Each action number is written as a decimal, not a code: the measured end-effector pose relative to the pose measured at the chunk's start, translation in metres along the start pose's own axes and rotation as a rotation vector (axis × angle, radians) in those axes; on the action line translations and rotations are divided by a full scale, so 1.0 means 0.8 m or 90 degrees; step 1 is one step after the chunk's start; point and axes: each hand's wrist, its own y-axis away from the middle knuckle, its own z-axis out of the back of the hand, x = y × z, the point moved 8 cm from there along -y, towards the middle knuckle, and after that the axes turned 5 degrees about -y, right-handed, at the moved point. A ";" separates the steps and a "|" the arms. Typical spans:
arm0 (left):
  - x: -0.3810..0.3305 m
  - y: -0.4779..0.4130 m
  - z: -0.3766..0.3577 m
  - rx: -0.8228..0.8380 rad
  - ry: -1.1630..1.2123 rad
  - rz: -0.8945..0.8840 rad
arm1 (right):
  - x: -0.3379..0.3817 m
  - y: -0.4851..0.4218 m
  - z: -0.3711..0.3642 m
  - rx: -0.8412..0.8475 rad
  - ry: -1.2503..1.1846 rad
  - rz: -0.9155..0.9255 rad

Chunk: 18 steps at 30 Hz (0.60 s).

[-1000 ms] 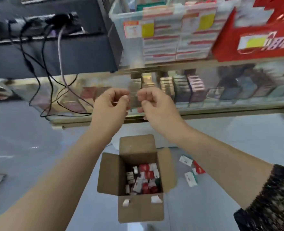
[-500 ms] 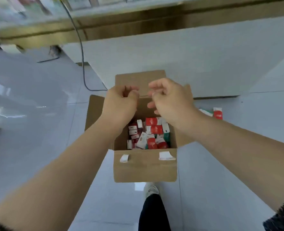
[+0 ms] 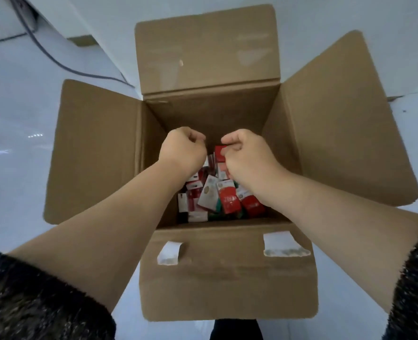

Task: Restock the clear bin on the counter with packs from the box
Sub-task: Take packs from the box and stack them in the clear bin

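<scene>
An open cardboard box [image 3: 325, 133] stands on the floor below me, all flaps folded out. At its bottom lies a jumble of several small red, white and green packs [image 3: 223, 200]. Both my forearms reach down into the box. My left hand [image 3: 182, 150] is curled into a loose fist above the packs, with nothing visible in it. My right hand [image 3: 246, 155] is curled the same way, its fingertips right beside an upright red pack [image 3: 219, 153]; no grip on it shows. The clear bin and the counter top are out of view.
The box sits on a pale glossy floor [image 3: 19, 148]. A dark cable [image 3: 55, 62] trails across the floor at the upper left, beside the white base of the counter [image 3: 100, 23]. Two torn white tape stubs [image 3: 285, 244] stick up from the near flap.
The view has swung from the counter shelves down to the box. Both hands, still curled close together, have dropped from in front of the shelves down into the box, just above the packs.
</scene>
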 end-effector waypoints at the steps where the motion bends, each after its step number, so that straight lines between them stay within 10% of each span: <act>1: 0.010 -0.013 -0.010 0.012 -0.016 0.020 | -0.011 -0.008 -0.002 -0.001 0.012 -0.013; 18: 0.103 -0.135 -0.156 0.291 -0.311 0.069 | -0.114 -0.087 -0.022 0.048 0.136 -0.204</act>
